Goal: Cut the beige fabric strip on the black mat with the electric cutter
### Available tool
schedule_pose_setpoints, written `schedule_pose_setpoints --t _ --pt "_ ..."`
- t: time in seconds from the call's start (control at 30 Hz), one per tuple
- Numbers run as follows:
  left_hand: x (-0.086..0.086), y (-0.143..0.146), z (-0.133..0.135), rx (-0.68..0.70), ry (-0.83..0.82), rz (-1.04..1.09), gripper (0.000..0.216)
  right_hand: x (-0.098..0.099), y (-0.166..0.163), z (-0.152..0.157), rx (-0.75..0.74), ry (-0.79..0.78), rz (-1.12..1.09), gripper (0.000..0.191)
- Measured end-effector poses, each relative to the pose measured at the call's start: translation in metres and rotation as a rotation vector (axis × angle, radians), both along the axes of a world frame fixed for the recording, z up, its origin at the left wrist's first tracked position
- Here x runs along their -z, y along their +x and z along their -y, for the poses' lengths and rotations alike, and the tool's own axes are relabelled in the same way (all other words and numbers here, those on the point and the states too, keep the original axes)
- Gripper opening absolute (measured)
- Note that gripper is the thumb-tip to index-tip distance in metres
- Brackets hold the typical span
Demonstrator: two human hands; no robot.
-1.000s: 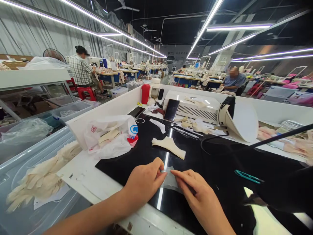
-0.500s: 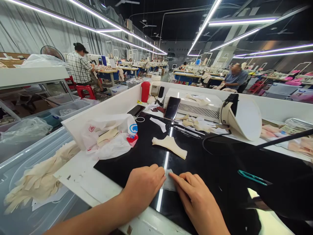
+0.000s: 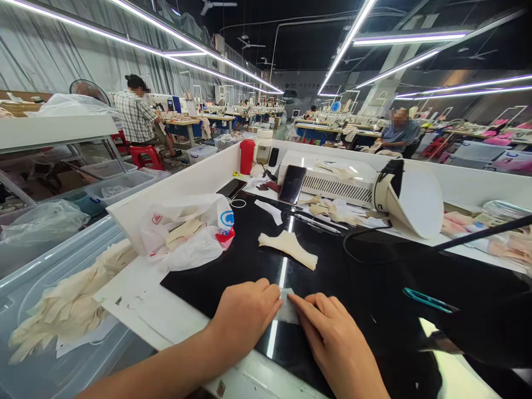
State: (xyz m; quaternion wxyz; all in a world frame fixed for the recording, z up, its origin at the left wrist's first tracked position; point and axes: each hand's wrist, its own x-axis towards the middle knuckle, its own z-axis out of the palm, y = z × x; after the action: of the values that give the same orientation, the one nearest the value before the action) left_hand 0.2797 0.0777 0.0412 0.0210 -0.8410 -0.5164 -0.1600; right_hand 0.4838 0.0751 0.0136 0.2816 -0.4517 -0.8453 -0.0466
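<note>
From afar I'm touching, can't tell if pinching, a light, soft-looking sheet point(image 3: 287, 312), best held by its edges, between my curled left hand point(image 3: 244, 315) and half-bent right hand point(image 3: 334, 330).

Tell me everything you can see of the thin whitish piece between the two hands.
The thin whitish piece is small, plain and slightly see-through; whether it is fabric or film, I cannot tell. It appears to lie flat on the glossy black surface. The left hand's fingers are at its left edge, and the right hand's index fingertip is at its upper part. The hands partly cover its sides, so its full outline is hidden.
</note>
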Motion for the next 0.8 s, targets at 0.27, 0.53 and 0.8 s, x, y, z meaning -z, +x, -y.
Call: schedule_pose_setpoints --t 0.27,0.53,0.8 --pt "0.0022 -0.0002 -0.0004 -0.003 0.024 -0.006 0.019 0.0001 -0.0019 0.0005 0.009 0.053 0.012 0.039" --pt "0.0045 -0.0004 -0.0008 -0.005 0.065 -0.004 0.017 0.0014 -0.0032 0.0 0.021 0.08 0.023 0.041" --pt "0.0061 -0.0004 -0.0009 -0.011 0.12 0.022 0.016 0.0036 -0.0035 -0.0011 0.035 0.099 0.048 0.043"
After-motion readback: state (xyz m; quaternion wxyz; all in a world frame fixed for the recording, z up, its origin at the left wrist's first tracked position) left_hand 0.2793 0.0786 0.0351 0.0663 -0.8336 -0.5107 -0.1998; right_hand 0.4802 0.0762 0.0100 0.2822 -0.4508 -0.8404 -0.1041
